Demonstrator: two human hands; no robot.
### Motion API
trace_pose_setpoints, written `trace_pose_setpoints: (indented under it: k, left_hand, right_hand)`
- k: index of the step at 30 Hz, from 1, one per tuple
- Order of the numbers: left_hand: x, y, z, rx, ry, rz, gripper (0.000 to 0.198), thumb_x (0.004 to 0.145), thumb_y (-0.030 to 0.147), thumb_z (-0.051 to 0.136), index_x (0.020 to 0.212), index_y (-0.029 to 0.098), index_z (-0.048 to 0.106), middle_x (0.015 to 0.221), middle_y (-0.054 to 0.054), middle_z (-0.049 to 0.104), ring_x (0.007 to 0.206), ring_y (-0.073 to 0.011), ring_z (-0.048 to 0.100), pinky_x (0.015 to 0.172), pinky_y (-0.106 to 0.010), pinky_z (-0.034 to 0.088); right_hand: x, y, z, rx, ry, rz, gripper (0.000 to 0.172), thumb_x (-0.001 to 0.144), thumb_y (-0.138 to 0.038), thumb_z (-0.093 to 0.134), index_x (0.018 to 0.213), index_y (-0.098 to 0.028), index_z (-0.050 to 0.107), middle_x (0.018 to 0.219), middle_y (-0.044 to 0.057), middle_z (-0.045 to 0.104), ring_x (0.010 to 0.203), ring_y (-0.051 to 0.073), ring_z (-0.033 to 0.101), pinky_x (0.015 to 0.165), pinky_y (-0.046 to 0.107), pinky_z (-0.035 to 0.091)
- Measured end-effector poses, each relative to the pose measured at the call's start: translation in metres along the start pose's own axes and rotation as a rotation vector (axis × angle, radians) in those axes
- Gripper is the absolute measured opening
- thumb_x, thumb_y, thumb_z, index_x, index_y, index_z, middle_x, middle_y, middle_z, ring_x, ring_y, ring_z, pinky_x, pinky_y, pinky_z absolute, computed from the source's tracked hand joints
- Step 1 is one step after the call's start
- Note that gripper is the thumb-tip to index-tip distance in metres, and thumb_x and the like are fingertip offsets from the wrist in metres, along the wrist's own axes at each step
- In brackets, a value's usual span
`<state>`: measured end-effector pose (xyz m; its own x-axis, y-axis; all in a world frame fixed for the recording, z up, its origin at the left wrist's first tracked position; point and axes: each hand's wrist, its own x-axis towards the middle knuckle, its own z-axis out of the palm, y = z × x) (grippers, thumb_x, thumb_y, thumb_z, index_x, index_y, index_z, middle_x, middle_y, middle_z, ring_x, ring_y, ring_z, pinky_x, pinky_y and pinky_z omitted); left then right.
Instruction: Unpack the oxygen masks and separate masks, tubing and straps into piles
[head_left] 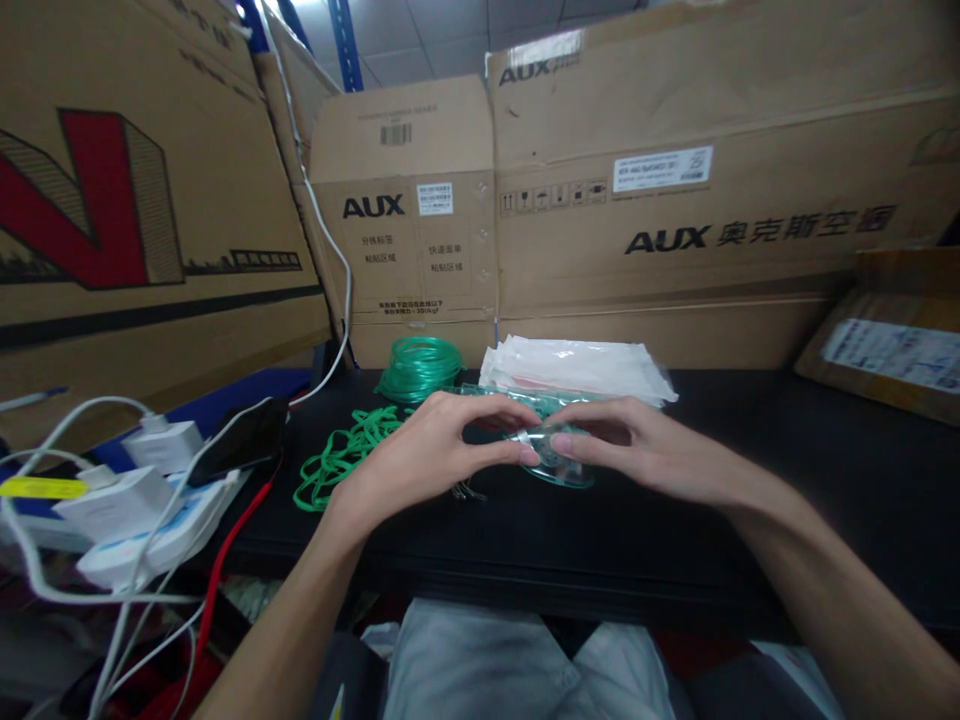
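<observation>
Near the middle of the black table (652,540), my left hand (457,440) and my right hand (626,445) pinch a clear greenish plastic piece (559,468) between thumbs and fingers, one hand on each side. The fingertips nearly meet over it. Behind my hands lie more clear green plastic pieces (471,391), partly hidden. A tangle of green elastic cord (341,462) is left of my left hand, with a coil of green tubing (421,368) behind it. Small thin metal bits (469,491) lie below my left hand.
White packets (577,366) are stacked behind my hands. Cardboard boxes (675,270) stand along the back, and another (892,340) sits at the right. At the left are a power strip (161,540) with white chargers (120,500), cables and a dark phone (244,440).
</observation>
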<state>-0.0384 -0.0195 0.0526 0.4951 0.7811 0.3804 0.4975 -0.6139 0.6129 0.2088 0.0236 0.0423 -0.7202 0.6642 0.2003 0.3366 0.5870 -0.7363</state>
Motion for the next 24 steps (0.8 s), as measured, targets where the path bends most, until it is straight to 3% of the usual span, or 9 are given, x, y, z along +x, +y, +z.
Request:
trace_pose_setpoints:
  k: [5, 12, 16, 24]
  left_hand:
    - [-0.0010, 0.0005, -0.0018, 0.022, -0.004, -0.011, 0.030, 0.091, 0.044, 0.075, 0.115, 0.025, 0.076, 0.116, 0.002, 0.079, 0.109, -0.0191, 0.072, 0.099, -0.024, 0.051]
    - [-0.0009, 0.0036, -0.0025, 0.101, 0.009, 0.002, 0.029, 0.102, 0.044, 0.060, 0.115, 0.025, 0.077, 0.117, 0.002, 0.079, 0.111, -0.0196, 0.071, 0.099, -0.025, 0.048]
    - [-0.0010, 0.0030, -0.0020, 0.102, 0.010, 0.011, 0.027, 0.101, 0.043, 0.062, 0.114, 0.024, 0.078, 0.116, 0.003, 0.079, 0.110, -0.0184, 0.071, 0.098, -0.023, 0.048]
    - [-0.0006, -0.0009, -0.0008, 0.053, 0.018, 0.010, 0.028, 0.096, 0.044, 0.069, 0.114, 0.023, 0.077, 0.112, 0.001, 0.080, 0.104, -0.0190, 0.073, 0.095, -0.025, 0.052]
  right_hand:
    - [0.0000, 0.0011, -0.0007, 0.003, 0.009, -0.013, 0.039, 0.097, -0.058, 0.061, 0.099, -0.023, 0.080, 0.096, 0.003, 0.078, 0.116, 0.028, 0.066, 0.104, 0.042, 0.048]
    - [-0.0005, 0.0003, -0.0008, 0.012, 0.007, 0.005, 0.040, 0.097, -0.059, 0.061, 0.099, -0.024, 0.080, 0.095, 0.003, 0.078, 0.115, 0.029, 0.067, 0.103, 0.043, 0.048]
    - [-0.0005, 0.0008, -0.0006, 0.001, 0.001, 0.002, 0.042, 0.096, -0.060, 0.060, 0.097, -0.024, 0.080, 0.094, 0.003, 0.078, 0.114, 0.028, 0.067, 0.102, 0.042, 0.049]
    - [-0.0005, 0.0018, -0.0003, -0.018, 0.038, 0.019, 0.048, 0.093, -0.063, 0.064, 0.111, -0.023, 0.081, 0.098, 0.005, 0.079, 0.108, 0.030, 0.068, 0.097, 0.043, 0.053]
